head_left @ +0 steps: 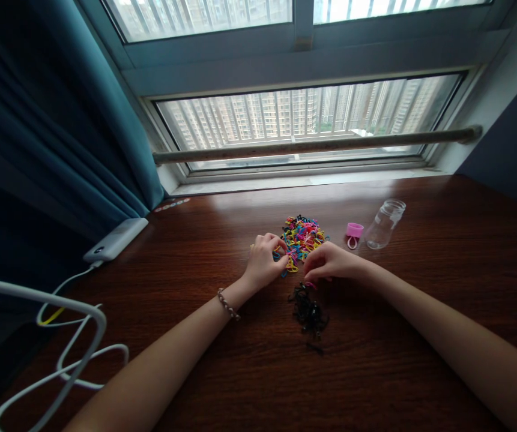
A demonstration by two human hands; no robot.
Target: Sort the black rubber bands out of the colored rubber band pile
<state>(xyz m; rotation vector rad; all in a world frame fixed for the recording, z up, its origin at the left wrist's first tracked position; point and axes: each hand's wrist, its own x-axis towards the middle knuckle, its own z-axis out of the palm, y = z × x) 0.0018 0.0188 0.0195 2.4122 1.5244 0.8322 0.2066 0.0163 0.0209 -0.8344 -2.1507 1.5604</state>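
Observation:
A heap of small multicoloured rubber bands [304, 235] lies on the brown table. At its left edge my left hand [263, 259] rests with curved fingers; thumb and index finger stand apart, bands showing between them. My right hand [332, 262] is closed in a pinch in front of the heap, its fingertips at a pink rubber band [311, 285]. Just below that band is a smaller pile of black rubber bands [308, 312], with one or more stray black pieces nearer me. A braided bracelet [228, 304] circles my left wrist.
Right of the heap are a pink cap with a loop [354, 231] and a clear plastic bottle [382, 227] without a cap. On the left lie a white power bank [117, 239] and a white cable, beside a blue curtain [118, 138]. A window with a rail [321, 146] borders the table's [222, 360] far side.

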